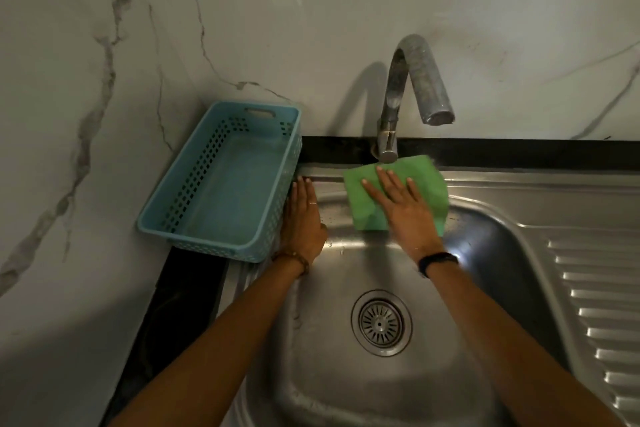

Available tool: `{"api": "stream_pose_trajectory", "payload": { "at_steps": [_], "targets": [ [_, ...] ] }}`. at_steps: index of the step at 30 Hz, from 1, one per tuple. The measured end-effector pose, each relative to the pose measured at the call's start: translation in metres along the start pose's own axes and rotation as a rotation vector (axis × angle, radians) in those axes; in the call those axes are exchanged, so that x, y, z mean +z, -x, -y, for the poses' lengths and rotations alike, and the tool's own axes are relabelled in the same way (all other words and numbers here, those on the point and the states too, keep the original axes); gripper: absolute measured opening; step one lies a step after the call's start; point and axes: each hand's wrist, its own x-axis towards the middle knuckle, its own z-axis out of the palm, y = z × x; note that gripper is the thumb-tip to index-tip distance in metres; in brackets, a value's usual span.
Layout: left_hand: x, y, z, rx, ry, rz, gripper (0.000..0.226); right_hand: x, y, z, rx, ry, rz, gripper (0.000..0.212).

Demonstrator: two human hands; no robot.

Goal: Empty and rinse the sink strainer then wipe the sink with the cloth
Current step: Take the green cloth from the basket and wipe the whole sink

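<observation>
A green cloth (429, 184) lies flat on the back rim of the steel sink (485, 218), just below the tap's base. My right hand (401, 204) presses down on the cloth with fingers spread. My left hand (303, 215) rests flat on the sink's back left corner, fingers together, holding nothing. The round metal strainer (381, 322) sits in the drain at the bottom of the basin, between my forearms.
A light blue perforated plastic basket (194, 198) stands on the counter left of the sink, touching my left hand's side. The curved metal tap (412, 80) rises behind the cloth, no water running. A ribbed drainboard (602, 305) lies at the right. Marble wall behind.
</observation>
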Motion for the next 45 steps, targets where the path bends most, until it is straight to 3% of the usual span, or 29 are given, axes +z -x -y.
{"api": "stream_pose_trajectory", "payload": {
  "at_steps": [4, 8, 12, 15, 20, 25, 28, 30, 33, 36, 40, 42, 45],
  "targets": [
    [0.007, -0.005, 0.012, 0.018, -0.102, -0.056, 0.071, -0.013, 0.028, -0.039, 0.123, -0.009, -0.006, 0.093],
    [0.005, -0.008, 0.017, 0.077, -0.188, -0.070, 0.069, -0.008, 0.026, -0.016, 0.250, -0.206, -0.069, 0.082],
    [0.005, -0.013, 0.012, 0.032, -0.125, -0.064, 0.074, 0.003, -0.003, 0.044, 0.048, -0.200, 0.008, 0.088],
    [0.007, -0.015, 0.012, 0.013, -0.120, -0.060, 0.073, 0.003, -0.027, 0.084, -0.006, -0.197, 0.000, 0.080],
    [0.007, -0.013, 0.011, 0.018, -0.149, -0.061, 0.075, -0.012, -0.024, 0.052, -0.074, -0.054, 0.095, 0.071],
    [0.008, -0.011, 0.013, 0.025, -0.128, -0.055, 0.075, -0.034, 0.020, -0.011, 0.161, -0.040, 0.141, 0.074],
    [0.006, -0.010, 0.014, 0.027, -0.078, -0.020, 0.076, -0.055, 0.038, -0.044, 0.392, -0.046, 0.119, 0.052],
    [0.003, -0.010, 0.015, 0.017, -0.029, 0.027, 0.077, -0.074, 0.053, -0.069, 0.524, -0.199, 0.051, 0.039],
    [0.001, -0.010, 0.013, -0.021, 0.038, 0.092, 0.083, -0.109, 0.093, -0.105, 0.636, -0.786, -0.107, 0.037],
    [0.007, -0.003, 0.002, -0.081, 0.021, 0.031, 0.092, -0.139, 0.123, -0.119, 0.727, -1.406, -0.196, 0.041],
    [0.023, 0.007, -0.040, 0.032, -0.011, -0.050, 0.085, -0.152, 0.150, -0.122, 0.830, -2.050, -0.438, 0.043],
    [0.031, 0.008, -0.068, 0.107, 0.012, -0.035, 0.078, -0.147, 0.158, -0.114, 0.863, -2.279, -0.502, 0.039],
    [0.039, 0.006, -0.104, 0.229, 0.010, 0.019, 0.072, -0.134, 0.157, -0.104, 0.889, -2.364, -0.568, 0.036]
  ]
}}
